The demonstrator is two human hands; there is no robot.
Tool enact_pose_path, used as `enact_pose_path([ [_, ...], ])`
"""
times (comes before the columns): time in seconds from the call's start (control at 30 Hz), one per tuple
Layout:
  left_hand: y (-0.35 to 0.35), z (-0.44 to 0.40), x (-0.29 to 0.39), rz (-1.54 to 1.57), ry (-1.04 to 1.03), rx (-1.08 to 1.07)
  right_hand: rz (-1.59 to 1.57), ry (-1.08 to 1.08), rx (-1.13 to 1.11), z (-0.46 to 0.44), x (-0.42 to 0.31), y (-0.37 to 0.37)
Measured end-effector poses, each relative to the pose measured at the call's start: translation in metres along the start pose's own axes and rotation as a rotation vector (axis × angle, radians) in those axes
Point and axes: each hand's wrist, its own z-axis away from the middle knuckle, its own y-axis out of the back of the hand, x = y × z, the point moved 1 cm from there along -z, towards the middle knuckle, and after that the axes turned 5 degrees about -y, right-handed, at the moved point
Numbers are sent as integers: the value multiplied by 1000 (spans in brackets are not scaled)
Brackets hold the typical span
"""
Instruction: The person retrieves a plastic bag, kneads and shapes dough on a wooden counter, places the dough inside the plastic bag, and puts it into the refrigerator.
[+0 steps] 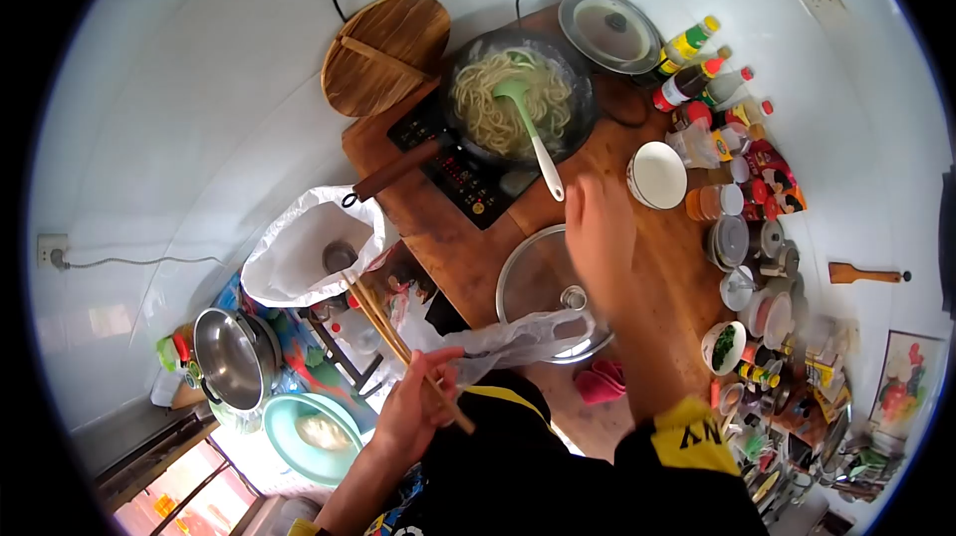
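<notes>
My left hand [413, 412] is closed around a pair of wooden chopsticks [378, 315], whose far ends point up and left. A clear plastic bag [528, 337] stretches beside that hand; whether the fingers touch it I cannot tell. My right hand [600, 225] is over the wooden counter, just right of the white handle end of a green spatula [513, 90]. It is blurred and its fingertips are hard to make out. The spatula's head rests on noodles [483, 103] with bits of green in a dark wok [583, 123]. Below the right hand lies a glass lid [528, 277].
The wok stands on an induction cooker [478, 200], its handle pointing left. A white bowl [657, 176], sauce bottles [687, 46] and jars line the right side. A wooden lid [423, 23] leans against the wall. A lined bin [289, 227] and green basin [284, 436] stand left.
</notes>
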Motion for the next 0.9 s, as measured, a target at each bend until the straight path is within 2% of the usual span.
enact_pose_path([
  [0.03, -1, -9, -6, -19, -46, 29, -145, -150, -250, 20, -23, 34],
  [0.07, -3, -17, -13, -39, -88, 59, -422, -247, -463, 50, -39, 54],
  [0.1, -6, -23, -22, -45, -81, 59, -529, -351, -733, 75, -58, 75],
  [0.13, -11, -29, -33, -91, -71, -27, -565, -444, -1090, 98, -69, 84],
  [0.17, -16, -35, -42, -141, -58, -118, -684, -426, -1175, 100, -83, 102],
  [0.2, -22, -42, -48, -371, -169, -132, -795, -547, -1060, 134, -86, 88],
  [0.23, -28, -45, -52, -378, -158, -143, -793, -562, -1051, 159, -77, 82],
  [0.3, -38, -49, -64, -362, 45, -127, -853, -758, -852, 182, -63, 84],
  [0.37, -49, -42, -68, -380, 87, -142, -756, -883, -898, 178, -37, 106],
  [0.4, -50, -41, -67, -413, 153, -191, -820, -1086, -790, 202, -12, 107],
  [0.43, -48, -42, -65, -440, 209, -236, -557, -884, -581, 221, 21, 105],
  [0.5, -31, -40, -67, -372, 178, -211, -357, -1144, -434, 236, 102, 89],
  [0.53, -23, -35, -63, -346, 98, -164, -169, -1037, -208, 262, 150, 56],
  [0.57, -14, -30, -59, -318, 16, -114, -126, -969, -198, 296, 227, 15],
  [0.6, -7, -25, -54, -278, -7, -117, 25, -887, -253, 292, 251, 7],
  [0.67, -2, -11, -41, -209, -103, -94, 310, -746, -340, 288, 293, -10],
  [0.73, 7, 5, -28, -248, -164, -91, 600, -734, -370, 291, 315, -24],
  [0.8, 16, 28, -20, -232, -198, -53, 821, -721, -314, 290, 309, -30],
  [0.83, 21, 37, -18, -209, -225, -68, 666, -717, -298, 277, 279, -20],
  [0.87, 25, 44, -15, -190, -249, -95, 234, -713, -309, 258, 226, -5],
  [0.9, 30, 53, -13, -180, -253, -94, -357, -785, -376, 242, 165, 15],
])
